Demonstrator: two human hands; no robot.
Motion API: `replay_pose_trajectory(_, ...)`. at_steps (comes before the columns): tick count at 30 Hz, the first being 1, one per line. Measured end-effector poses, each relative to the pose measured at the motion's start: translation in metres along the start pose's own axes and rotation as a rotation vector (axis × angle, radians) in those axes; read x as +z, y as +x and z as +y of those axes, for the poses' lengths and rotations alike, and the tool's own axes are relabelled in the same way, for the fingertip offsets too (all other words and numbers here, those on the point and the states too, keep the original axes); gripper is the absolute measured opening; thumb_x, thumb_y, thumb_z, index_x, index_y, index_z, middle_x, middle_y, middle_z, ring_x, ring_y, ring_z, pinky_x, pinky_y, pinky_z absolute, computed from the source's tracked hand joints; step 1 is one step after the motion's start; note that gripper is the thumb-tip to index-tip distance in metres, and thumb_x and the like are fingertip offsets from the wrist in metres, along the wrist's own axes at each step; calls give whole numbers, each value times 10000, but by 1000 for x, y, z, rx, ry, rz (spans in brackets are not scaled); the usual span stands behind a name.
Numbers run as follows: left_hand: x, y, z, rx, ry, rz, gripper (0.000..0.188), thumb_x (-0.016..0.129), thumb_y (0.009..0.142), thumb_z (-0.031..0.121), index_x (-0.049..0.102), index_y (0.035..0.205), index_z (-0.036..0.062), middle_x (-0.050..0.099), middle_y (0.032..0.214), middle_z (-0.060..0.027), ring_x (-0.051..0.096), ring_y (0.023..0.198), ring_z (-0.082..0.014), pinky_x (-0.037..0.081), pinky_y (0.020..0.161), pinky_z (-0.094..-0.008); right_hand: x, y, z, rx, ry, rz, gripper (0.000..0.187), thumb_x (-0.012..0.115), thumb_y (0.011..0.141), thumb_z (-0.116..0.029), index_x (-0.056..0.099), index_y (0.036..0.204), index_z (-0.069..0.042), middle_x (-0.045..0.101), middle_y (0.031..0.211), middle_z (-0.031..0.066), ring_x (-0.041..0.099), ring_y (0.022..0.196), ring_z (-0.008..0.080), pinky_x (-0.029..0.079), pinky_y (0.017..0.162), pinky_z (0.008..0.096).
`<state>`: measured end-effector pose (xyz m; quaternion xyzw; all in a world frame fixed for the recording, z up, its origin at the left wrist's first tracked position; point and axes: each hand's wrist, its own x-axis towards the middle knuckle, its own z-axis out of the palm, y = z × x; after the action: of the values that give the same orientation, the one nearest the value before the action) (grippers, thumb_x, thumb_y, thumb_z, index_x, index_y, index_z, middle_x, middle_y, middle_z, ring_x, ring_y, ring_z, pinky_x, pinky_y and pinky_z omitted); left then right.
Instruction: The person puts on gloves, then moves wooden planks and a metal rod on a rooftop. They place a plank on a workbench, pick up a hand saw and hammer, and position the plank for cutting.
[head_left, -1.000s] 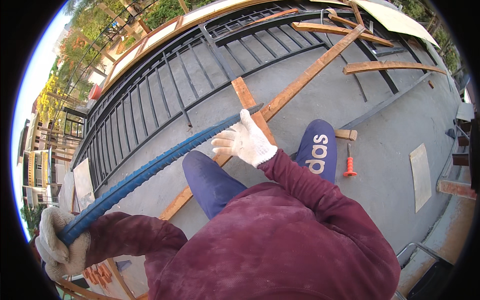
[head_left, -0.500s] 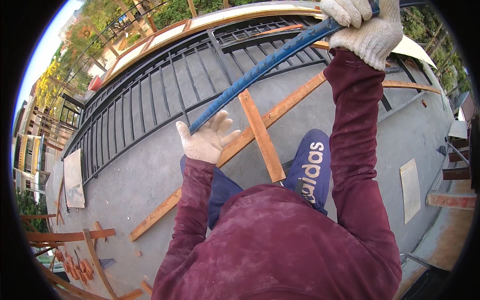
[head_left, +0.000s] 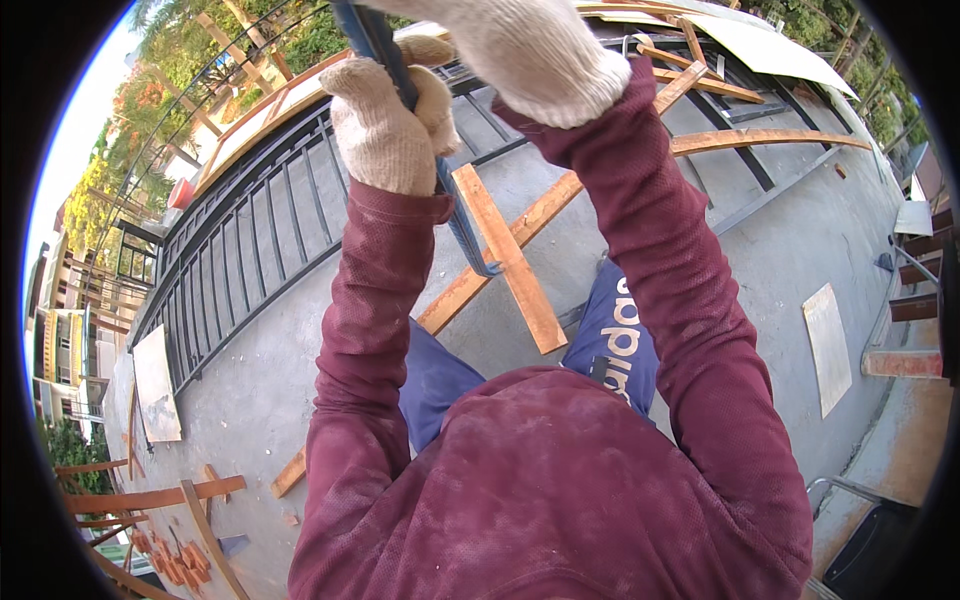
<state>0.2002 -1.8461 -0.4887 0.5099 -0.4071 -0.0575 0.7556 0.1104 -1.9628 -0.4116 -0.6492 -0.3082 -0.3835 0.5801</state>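
My left hand (head_left: 385,125), in a white knit glove, is wrapped round a long blue pry bar (head_left: 463,228). My right hand (head_left: 530,60), gloved too, reaches across to the bar's upper part at the top edge, where its fingers are cut off from view. The bar slants down, its lower end against the side of a short wooden plank (head_left: 520,275). That plank lies across a longer plank (head_left: 545,212), forming an X before my knees.
A dark metal railing (head_left: 270,225) lies on the grey concrete floor (head_left: 740,330) at left. More timber (head_left: 770,140) and a white sheet (head_left: 775,50) are at far right. Flat boards (head_left: 155,385) lie at both sides; broken bricks (head_left: 180,565) sit lower left.
The bar has swung from a shallow slant to a steep one, its lower end now at the crossed planks. My open left hand has risen and closed round it. My right hand has moved left.
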Motion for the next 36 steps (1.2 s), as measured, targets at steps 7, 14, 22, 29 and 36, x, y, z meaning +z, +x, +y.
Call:
replay_pose_trajectory(7,-17,22,-14,35,-140,311,850,408,825,927,626,882,107,380,521,29,344,404,-106,288,399,-267,-27,-313,145,1164,-957,-22,957,779,782,-542,443,1516,-29,570,1361,257,583,1239,394,480,1067,449)
replay_pose_trajectory(14,-21,32,-39,22,-165,322,912,386,764,974,618,885,101,373,527,25,352,411,-118,320,415,-273,13,-383,156,1397,-913,-230,1072,771,806,-367,154,1656,-153,507,1388,293,625,1153,464,520,1007,499)
replay_pose_trajectory(22,-7,47,-59,61,-113,329,932,375,756,985,604,829,85,358,525,9,343,409,-125,314,408,-276,-2,-388,147,1347,-896,-211,957,693,829,-282,208,1647,-171,599,1222,259,657,1062,437,547,941,467)
replay_pose_trajectory(29,-11,51,-65,72,-136,255,941,358,750,995,611,819,91,359,510,12,350,403,-128,320,404,-284,-19,-392,150,1288,-964,-233,933,713,831,-301,256,1637,-190,598,1258,238,659,1077,419,548,943,459)
replay_pose_trajectory(36,-50,26,-65,49,-272,131,943,369,698,1022,626,797,120,367,508,37,352,404,-116,321,413,-301,-31,-400,154,1302,-978,-267,921,718,837,-286,266,1637,-220,629,1190,226,667,1064,411,549,938,478)
